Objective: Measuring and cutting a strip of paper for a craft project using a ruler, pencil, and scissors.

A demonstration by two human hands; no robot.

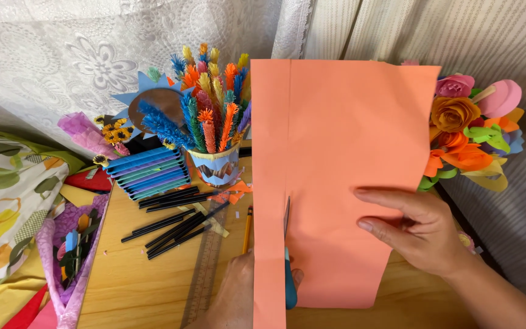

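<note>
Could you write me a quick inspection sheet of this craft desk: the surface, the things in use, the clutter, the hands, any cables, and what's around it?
Surface: wooden table, mostly covered.
Things in use: orange paper sheet held upright, cut partway up from its bottom edge; scissors with a teal handle in the cut.
Clutter: black sticks, clear ruler, pencil, stack of blue folded paper, cup of fuzzy coloured stems, orange scraps.
Hands: left hand behind the sheet, its grip on the scissors; right hand pinches the sheet's right side.
Cables: nothing seen.
Surroundings: lace curtain, paper flower bouquet, leaf-print cloth.
</note>
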